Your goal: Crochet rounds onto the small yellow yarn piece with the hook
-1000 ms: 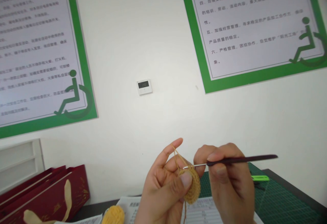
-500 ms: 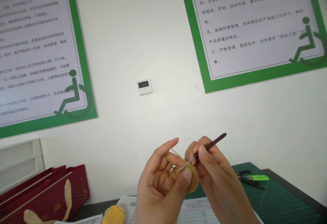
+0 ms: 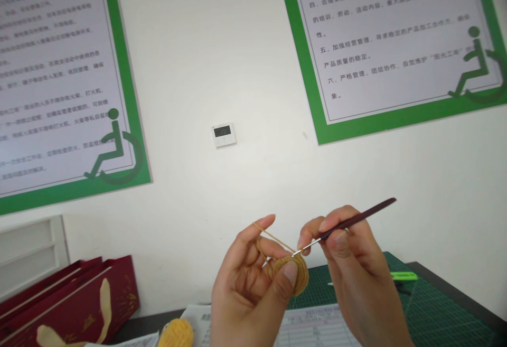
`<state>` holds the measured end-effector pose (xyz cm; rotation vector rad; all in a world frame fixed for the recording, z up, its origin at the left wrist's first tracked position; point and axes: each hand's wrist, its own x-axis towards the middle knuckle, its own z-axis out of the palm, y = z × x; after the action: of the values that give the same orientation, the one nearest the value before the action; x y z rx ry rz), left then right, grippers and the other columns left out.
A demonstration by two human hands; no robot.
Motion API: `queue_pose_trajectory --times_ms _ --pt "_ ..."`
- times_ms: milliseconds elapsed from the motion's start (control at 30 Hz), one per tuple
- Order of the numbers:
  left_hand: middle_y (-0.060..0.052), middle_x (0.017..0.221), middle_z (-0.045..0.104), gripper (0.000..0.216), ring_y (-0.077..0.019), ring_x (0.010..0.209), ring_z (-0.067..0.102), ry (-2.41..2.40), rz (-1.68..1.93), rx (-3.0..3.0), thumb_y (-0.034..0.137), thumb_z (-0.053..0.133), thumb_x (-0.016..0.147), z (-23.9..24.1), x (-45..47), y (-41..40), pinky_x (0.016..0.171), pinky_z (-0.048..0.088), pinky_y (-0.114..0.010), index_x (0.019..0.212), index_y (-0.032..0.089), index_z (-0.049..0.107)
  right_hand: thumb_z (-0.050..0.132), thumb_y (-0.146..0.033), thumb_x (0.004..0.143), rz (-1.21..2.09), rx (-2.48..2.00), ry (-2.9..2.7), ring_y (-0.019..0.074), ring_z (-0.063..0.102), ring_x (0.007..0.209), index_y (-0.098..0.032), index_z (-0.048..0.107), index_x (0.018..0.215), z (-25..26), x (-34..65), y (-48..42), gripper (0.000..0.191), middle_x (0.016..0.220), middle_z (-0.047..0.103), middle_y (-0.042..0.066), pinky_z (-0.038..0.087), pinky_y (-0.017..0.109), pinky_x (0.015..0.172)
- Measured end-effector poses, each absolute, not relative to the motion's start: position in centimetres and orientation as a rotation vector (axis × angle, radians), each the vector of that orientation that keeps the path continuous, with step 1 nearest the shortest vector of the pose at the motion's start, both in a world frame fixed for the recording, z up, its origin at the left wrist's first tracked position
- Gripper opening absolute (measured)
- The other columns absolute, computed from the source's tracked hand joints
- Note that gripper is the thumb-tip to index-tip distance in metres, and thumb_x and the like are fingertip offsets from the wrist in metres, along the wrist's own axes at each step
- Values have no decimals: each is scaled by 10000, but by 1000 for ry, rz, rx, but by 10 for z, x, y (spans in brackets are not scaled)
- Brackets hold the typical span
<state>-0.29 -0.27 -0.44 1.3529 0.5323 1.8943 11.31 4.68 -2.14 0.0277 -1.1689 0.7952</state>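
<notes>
My left hand (image 3: 253,278) pinches a small round tan crochet piece (image 3: 301,275) between thumb and fingers. A strand of tan yarn (image 3: 273,237) runs from its raised index finger down to the edge of the piece. In my right hand (image 3: 356,268) is a crochet hook (image 3: 358,217) with a dark maroon handle, gripped between thumb and fingers. The hook's metal tip touches the top edge of the piece. My right fingertips are close to that edge, beside the yarn.
A yellow ball of yarn (image 3: 176,333) and printed papers (image 3: 312,326) lie on the table. To the right, a green cutting mat (image 3: 439,305) bears a bright green-handled tool (image 3: 404,275). Dark red gift bags (image 3: 119,289) stand at left. Behind is a wall with posters (image 3: 317,125) and a thermostat (image 3: 224,136).
My right hand has moved to the right with the hook, drawing its tip back to the edge of the piece. The hook now lies flatter. My left hand has hardly moved.
</notes>
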Motion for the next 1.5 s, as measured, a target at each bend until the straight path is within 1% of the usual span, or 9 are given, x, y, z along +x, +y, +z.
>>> queue_pose_trajectory --times_ms 367,600,800,967,1067,1133,1233,1400,1500 --pt "11 751 684 423 -109 642 638 538 1941 1366 118 867 752 -2 1 -5 600 530 -206 1133 285 790 502 -245 1049 444 24 -1320 125 700 806 -257 600 1028 -19 122 41 101 878 707 -5 574 259 734" --pt "13 750 686 398 -125 659 642 573 1960 1388 120 854 765 -3 4 -5 616 553 -228 1122 283 786 498 -170 1020 92 42 -1498 189 694 807 -242 603 1104 -15 133 42 152 897 728 43 554 372 711" --pt "9 789 682 425 -125 660 649 603 1940 1405 101 852 763 0 1 -7 604 537 -222 1133 296 775 558 -142 971 -201 -10 -1621 210 687 730 -280 592 1139 -13 139 39 220 798 723 32 550 402 684" --pt "-25 834 682 464 -146 741 634 565 1770 1321 155 889 733 1 -7 -7 641 530 -228 1162 275 758 582 -123 952 6 41 -1550 211 680 796 -312 627 1179 -22 128 43 299 937 735 45 546 411 708" --pt "-28 823 679 480 -128 685 605 541 1757 1288 157 896 726 2 -9 -7 599 503 -223 1174 256 754 623 -110 928 174 77 -1456 208 666 834 -360 638 1206 -29 122 52 375 949 724 20 536 405 723" --pt "-24 793 670 510 -130 670 605 537 1750 1263 160 903 716 2 -8 -7 584 495 -224 1195 236 747 657 -127 914 226 73 -1437 208 651 830 -381 668 1161 -35 120 58 355 936 707 11 531 411 728" --pt "-18 774 670 549 -140 688 631 541 1741 1227 164 903 717 2 -7 -7 619 517 -235 1235 220 732 661 -154 911 117 67 -1444 212 637 785 -387 669 1155 -42 119 64 338 895 696 15 543 425 695" --pt "-7 766 703 508 -143 711 657 562 1893 1297 101 865 744 3 0 -9 691 553 -249 1215 228 725 696 -22 817 -307 -101 -1379 202 657 699 -331 682 1098 -43 114 58 418 808 733 13 568 407 661" --pt "15 751 687 525 -133 656 653 613 1934 1345 94 839 767 4 4 -9 654 540 -246 1244 255 693 645 -53 843 -252 -72 -1362 197 638 654 -269 663 1112 -37 112 50 346 786 715 39 541 369 587"
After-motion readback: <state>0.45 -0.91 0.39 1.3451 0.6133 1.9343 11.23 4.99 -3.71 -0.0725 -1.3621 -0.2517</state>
